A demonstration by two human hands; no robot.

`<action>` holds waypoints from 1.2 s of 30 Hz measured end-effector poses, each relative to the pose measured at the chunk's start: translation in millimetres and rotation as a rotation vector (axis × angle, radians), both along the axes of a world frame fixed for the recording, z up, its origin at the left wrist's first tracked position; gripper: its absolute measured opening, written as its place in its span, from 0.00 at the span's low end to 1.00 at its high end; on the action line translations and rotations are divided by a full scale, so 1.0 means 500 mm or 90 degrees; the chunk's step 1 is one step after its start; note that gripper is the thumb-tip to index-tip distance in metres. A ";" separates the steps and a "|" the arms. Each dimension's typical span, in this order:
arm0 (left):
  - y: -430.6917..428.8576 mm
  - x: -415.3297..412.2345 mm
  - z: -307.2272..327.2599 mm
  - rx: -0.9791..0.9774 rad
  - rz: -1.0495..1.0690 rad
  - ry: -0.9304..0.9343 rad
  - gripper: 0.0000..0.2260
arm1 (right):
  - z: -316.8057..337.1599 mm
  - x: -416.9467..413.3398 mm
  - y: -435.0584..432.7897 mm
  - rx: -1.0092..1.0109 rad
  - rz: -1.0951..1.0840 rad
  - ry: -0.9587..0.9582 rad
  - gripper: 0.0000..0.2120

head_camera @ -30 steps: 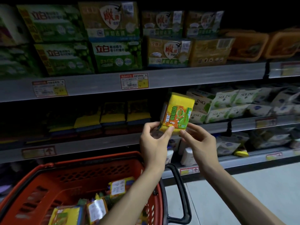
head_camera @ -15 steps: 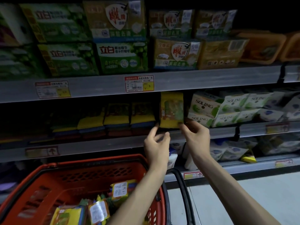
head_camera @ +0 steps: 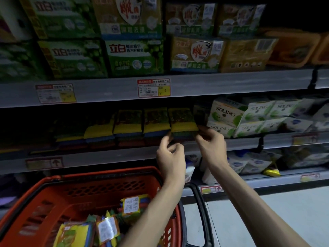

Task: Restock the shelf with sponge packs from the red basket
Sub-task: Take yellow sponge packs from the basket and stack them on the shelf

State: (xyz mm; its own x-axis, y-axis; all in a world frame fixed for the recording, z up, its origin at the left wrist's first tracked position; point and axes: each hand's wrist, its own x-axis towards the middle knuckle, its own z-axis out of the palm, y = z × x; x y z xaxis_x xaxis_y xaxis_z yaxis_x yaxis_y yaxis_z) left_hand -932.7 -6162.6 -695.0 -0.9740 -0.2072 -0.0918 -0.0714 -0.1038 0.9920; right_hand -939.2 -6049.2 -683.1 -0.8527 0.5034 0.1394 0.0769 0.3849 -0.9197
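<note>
While dim grey shelves [head_camera: 213, 82] carry SOLING boxes [head_camera: 225, 113] and a yellow price tag [head_camera: 154, 88], the right hand [head_camera: 211, 145] pinches the sponge pack [head_camera: 182, 120]; the left hand [head_camera: 170, 157] curls beside it, grip unclear.

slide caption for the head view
Right hand pinches the end sponge pack on the shelf, left hand beside it, red basket below.

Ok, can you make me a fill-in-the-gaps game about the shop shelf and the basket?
1. The basket with spare sponge packs inside is coloured ____.
2. Its handle is coloured ____.
3. The right hand is at a sponge pack whose bright band is coloured ____.
4. The white boxes right of that pack say ____.

Missing words: red, black, yellow, SOLING.
</note>
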 end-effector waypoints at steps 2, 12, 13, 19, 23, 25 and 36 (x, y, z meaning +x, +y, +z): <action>-0.019 0.004 0.002 -0.019 0.035 0.010 0.16 | 0.002 0.001 -0.004 0.000 -0.008 -0.013 0.16; -0.123 -0.005 0.009 -0.107 0.162 0.050 0.16 | 0.019 0.005 -0.029 -0.202 -0.140 -0.015 0.07; -0.128 -0.007 0.009 -0.134 0.159 0.055 0.16 | 0.021 0.003 -0.034 -0.235 -0.146 -0.034 0.09; -0.143 -0.018 0.002 -0.426 0.066 0.173 0.18 | 0.034 -0.006 -0.062 -0.419 -0.121 -0.130 0.18; -0.145 -0.020 0.005 -0.497 0.016 0.177 0.16 | 0.042 -0.011 -0.082 -0.468 -0.141 -0.115 0.14; -0.144 -0.022 0.003 -0.500 -0.001 0.186 0.16 | 0.042 -0.015 -0.089 -0.445 -0.149 -0.104 0.13; -0.121 -0.026 -0.005 -0.442 0.022 0.229 0.10 | 0.049 -0.023 -0.097 -0.560 -0.128 -0.066 0.10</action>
